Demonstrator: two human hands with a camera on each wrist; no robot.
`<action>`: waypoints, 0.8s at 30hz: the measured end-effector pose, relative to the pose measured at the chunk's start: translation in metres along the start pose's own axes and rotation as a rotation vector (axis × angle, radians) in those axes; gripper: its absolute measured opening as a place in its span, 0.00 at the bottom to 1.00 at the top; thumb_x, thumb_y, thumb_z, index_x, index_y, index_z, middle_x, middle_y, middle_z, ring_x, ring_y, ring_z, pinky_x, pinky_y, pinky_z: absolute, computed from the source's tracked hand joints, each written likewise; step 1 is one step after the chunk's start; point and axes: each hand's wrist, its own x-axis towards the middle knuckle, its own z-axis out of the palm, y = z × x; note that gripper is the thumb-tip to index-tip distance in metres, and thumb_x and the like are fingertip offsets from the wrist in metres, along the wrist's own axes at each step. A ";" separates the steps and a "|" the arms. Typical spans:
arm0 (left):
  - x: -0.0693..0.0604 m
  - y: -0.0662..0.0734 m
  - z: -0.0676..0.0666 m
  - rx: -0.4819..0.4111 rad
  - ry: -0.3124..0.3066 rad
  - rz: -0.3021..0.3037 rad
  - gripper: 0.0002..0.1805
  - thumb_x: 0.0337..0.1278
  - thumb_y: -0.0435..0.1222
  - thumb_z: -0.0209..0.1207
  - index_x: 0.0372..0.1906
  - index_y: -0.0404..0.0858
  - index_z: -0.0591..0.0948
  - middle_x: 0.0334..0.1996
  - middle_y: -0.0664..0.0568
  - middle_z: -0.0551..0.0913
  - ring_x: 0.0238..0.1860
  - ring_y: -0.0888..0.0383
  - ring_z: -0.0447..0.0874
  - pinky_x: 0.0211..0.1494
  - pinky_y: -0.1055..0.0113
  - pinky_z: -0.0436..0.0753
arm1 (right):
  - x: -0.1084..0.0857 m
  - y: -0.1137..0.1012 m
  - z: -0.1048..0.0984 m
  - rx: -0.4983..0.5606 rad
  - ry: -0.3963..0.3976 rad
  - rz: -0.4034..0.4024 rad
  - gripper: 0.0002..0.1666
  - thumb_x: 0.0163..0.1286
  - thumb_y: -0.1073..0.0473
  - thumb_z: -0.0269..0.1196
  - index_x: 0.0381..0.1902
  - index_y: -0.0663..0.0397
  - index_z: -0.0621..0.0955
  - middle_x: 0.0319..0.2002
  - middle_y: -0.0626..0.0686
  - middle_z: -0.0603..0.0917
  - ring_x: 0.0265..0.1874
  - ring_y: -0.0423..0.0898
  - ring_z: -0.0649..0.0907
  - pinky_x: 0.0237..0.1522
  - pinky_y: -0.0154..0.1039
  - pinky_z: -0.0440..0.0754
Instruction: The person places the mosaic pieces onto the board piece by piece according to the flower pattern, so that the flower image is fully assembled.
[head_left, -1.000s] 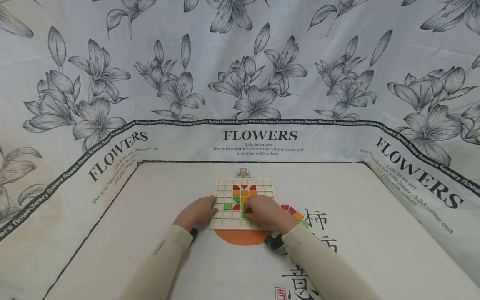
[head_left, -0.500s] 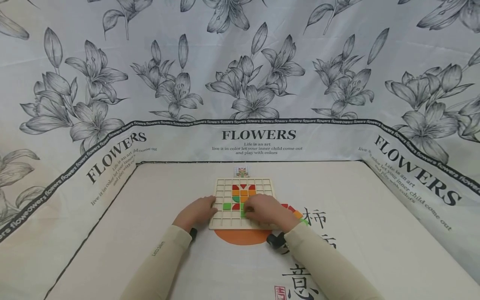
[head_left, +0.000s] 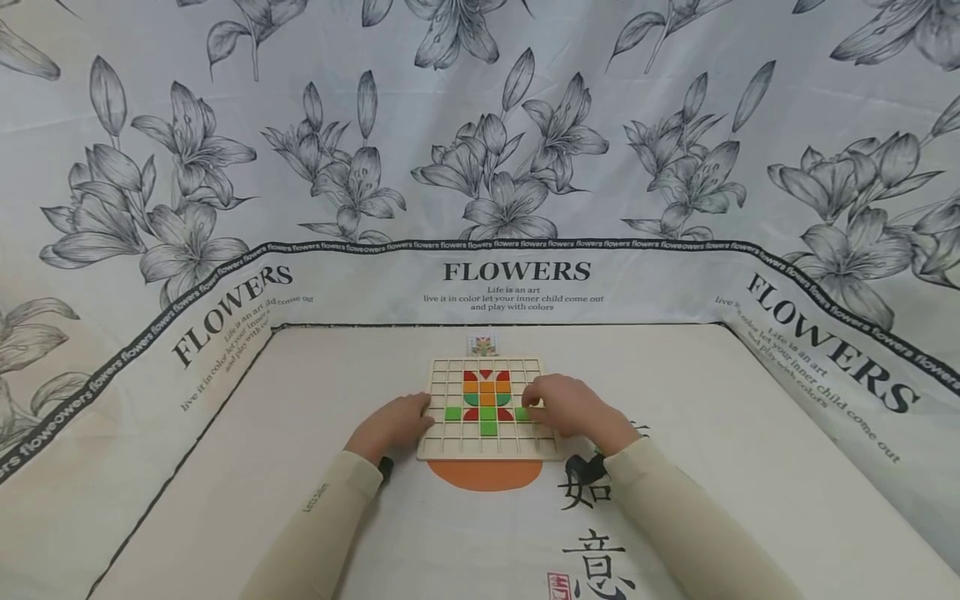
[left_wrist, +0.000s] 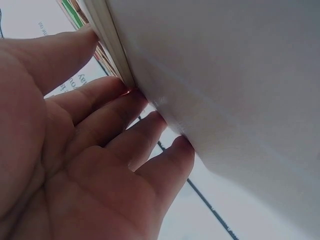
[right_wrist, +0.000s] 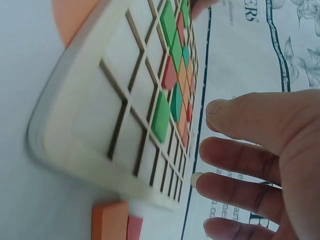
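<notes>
A cream gridded board [head_left: 453, 445] lies on the cloth, with red, orange and green mosaic tiles [head_left: 487, 399] forming a flower-like pattern. At its left edge my left hand [head_left: 393, 421] holds the board; in the left wrist view the thumb touches the upper edge while the curved fingers [left_wrist: 170, 165] meet its side and underside. My right hand [head_left: 573, 404] hovers by the board's right side, near a green square tile [head_left: 522, 413]. The right wrist view shows its fingers [right_wrist: 240, 157] extended, apart from the tiles and holding nothing.
A small picture card [head_left: 482, 344] with a similar pattern lies behind the board. Loose pieces, including an orange block [right_wrist: 109, 222], lie beside the board's right edge. Flower-printed fabric [head_left: 517, 283] stands around the back and sides of the table.
My right hand has moved right from the middle of the board, uncovering the central tiles and a green square on the right. My left hand stays at the left edge.
</notes>
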 end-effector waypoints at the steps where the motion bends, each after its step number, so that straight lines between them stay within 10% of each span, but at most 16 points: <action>1: 0.000 0.000 0.000 0.000 0.000 -0.001 0.33 0.69 0.48 0.53 0.74 0.41 0.62 0.72 0.47 0.65 0.74 0.47 0.59 0.77 0.49 0.62 | -0.002 0.003 -0.002 0.002 -0.003 0.010 0.09 0.66 0.53 0.65 0.43 0.45 0.86 0.42 0.43 0.85 0.39 0.42 0.79 0.48 0.42 0.83; 24: -0.001 -0.001 0.000 0.008 0.013 0.040 0.32 0.70 0.46 0.52 0.74 0.40 0.62 0.72 0.46 0.66 0.74 0.46 0.59 0.76 0.49 0.62 | -0.033 0.052 -0.013 0.007 -0.043 0.186 0.10 0.62 0.52 0.68 0.40 0.47 0.85 0.40 0.48 0.85 0.34 0.44 0.78 0.42 0.43 0.84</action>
